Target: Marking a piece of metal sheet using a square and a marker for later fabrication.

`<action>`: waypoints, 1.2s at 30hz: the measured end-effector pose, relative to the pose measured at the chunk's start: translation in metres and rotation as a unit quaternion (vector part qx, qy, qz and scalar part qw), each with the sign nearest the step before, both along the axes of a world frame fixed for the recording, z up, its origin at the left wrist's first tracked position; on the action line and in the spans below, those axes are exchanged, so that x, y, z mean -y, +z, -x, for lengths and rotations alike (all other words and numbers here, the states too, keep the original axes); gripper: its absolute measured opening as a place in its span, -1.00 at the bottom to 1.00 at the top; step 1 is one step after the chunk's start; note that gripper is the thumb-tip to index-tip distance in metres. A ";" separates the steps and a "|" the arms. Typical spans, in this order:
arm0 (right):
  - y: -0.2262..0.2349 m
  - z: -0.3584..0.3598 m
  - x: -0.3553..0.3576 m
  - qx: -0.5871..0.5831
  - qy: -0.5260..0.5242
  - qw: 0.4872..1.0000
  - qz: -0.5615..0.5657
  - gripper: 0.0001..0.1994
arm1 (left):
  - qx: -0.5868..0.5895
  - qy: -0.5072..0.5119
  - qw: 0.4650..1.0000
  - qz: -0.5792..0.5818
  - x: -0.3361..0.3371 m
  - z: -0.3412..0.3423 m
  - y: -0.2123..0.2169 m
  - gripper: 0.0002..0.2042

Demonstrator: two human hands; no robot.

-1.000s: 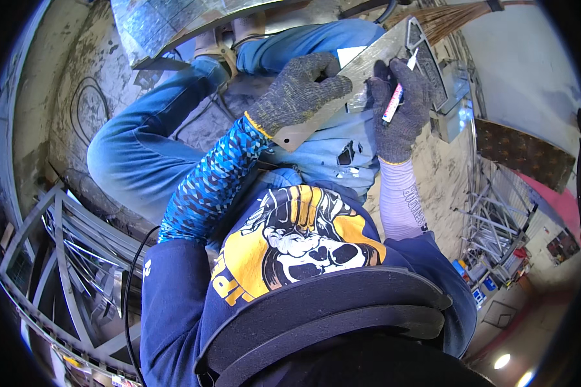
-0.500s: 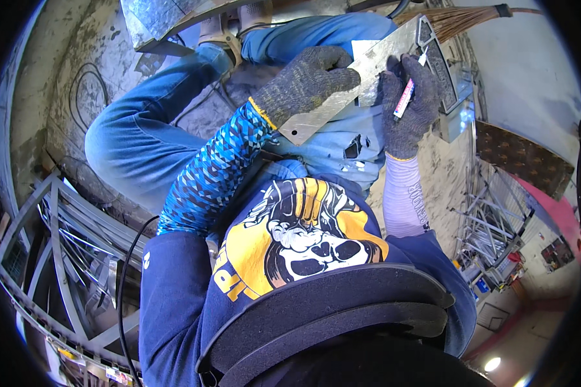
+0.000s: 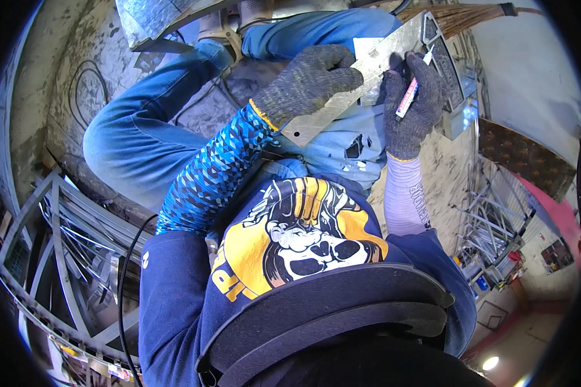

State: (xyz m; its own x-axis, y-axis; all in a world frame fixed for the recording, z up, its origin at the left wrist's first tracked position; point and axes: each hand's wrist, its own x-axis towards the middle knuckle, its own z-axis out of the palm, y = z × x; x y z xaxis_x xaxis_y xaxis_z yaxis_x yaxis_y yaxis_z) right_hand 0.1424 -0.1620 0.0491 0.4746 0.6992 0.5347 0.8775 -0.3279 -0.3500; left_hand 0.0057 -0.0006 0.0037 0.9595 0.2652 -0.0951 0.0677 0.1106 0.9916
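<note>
My left hand (image 3: 316,80), in a dark knitted glove, grips a flat metal bar (image 3: 326,119) by its edge. The bar slants across my lap and has one hole near its lower end. In my right hand (image 3: 419,109), also gloved, a white marker (image 3: 407,97) is held between fingers and thumb, its pale tip pointing at the far end of the bar. Against that far end lies a metal frame piece (image 3: 455,84) with a dark raised pattern. A pale flat piece (image 3: 364,45) shows partly behind the bar. My left fingertips partly cover the bar.
My bent legs in jeans (image 3: 142,135) surround the work. A metal sheet-covered piece (image 3: 152,19) stands at the far left, a broom (image 3: 471,18) at the far right. Metal frames and bars (image 3: 77,258) fill the left side; a cable (image 3: 124,290) runs beside my left arm. More metal racks (image 3: 494,226) stand right.
Both hands keep their holds. My right hand with the marker has shifted very slightly to the right, along with the bar and frame piece.
</note>
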 end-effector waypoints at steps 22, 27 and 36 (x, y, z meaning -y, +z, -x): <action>-0.002 0.000 0.001 0.009 -0.006 1.000 -0.003 -0.61 | 0.036 0.003 0.997 -0.067 0.000 0.000 -0.006 -0.83; 0.002 0.002 -0.002 0.043 -0.002 0.999 0.005 -0.62 | -0.009 0.008 1.000 -0.018 -0.002 -0.001 0.002 -0.80; 0.007 0.003 -0.002 0.038 0.000 0.999 -0.005 -0.60 | 0.018 0.016 0.999 0.049 0.003 -0.003 -0.004 -0.83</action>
